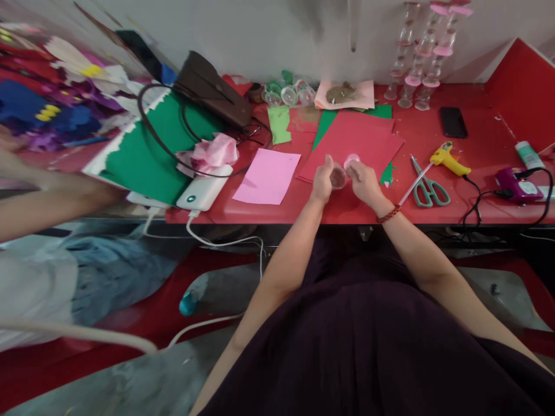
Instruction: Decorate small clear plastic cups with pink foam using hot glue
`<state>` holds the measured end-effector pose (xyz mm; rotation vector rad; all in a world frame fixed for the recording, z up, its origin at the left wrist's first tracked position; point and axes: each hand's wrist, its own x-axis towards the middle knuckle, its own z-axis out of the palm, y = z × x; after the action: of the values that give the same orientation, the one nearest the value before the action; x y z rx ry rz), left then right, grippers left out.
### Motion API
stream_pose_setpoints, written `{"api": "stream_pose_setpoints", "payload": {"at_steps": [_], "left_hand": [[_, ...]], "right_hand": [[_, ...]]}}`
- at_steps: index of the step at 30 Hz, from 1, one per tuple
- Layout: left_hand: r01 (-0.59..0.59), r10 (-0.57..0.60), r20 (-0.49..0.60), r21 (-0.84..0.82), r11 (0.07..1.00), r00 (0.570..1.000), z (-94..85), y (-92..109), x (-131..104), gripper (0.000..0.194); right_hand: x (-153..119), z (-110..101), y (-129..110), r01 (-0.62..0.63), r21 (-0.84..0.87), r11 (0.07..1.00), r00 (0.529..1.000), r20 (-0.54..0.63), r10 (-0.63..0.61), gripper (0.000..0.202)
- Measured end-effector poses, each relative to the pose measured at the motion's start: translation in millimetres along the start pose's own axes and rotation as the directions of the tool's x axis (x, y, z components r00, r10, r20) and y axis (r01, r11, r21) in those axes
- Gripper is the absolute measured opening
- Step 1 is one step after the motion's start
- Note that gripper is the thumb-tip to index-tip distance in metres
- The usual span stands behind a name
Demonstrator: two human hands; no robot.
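My left hand (321, 182) is closed round a small clear plastic cup (337, 177) near the table's front edge. Just right of it, my right hand (365, 184) pinches a small pink disc (352, 160), held beside the cup's upper edge. Beneath and behind both hands lie red paper sheets (351, 136) on top of green paper. A pink sheet (269, 176) is to the left of my hands. To the right are scissors (429, 188) with grey-green handles and a yellow glue gun (451, 159).
Stacked clear cups with pink discs (427, 55) stand at the back right, near a black phone (453, 122). A purple device (518, 186) with cables is far right. Left are a white power bank (203, 190), a brown bag (212, 89) and another person's arm (52, 193).
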<state>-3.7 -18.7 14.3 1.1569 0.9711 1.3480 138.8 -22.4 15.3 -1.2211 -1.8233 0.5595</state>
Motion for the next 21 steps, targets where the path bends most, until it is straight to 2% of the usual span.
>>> {"api": "stream_pose_setpoints", "payload": {"at_steps": [3, 7, 10, 21], "left_hand": [[0.021, -0.021, 0.006, 0.009, 1.0, 1.0, 0.3, 1, 0, 0.081], [-0.031, 0.033, -0.049, 0.033, 0.999, 0.998, -1.7, 2, 0, 0.081], [-0.057, 0.062, -0.085, 0.062, 0.996, 0.994, -2.4, 3, 0, 0.08], [-0.098, 0.107, -0.103, 0.09, 0.991, 0.989, -3.0, 2, 0, 0.081]], "right_hand": [[0, -3, -1, -0.025, 0.084, 0.996, 0.998, -0.061, 0.03, 0.021], [-4, -4, -6, -0.032, 0.131, 0.991, 0.998, 0.05, 0.026, 0.023], [-7, -4, -11, -0.014, 0.133, 0.991, 0.998, 0.064, 0.005, 0.018], [-6, -6, -11, 0.058, -0.023, 0.998, 0.997, 0.049, -0.056, 0.008]]}}
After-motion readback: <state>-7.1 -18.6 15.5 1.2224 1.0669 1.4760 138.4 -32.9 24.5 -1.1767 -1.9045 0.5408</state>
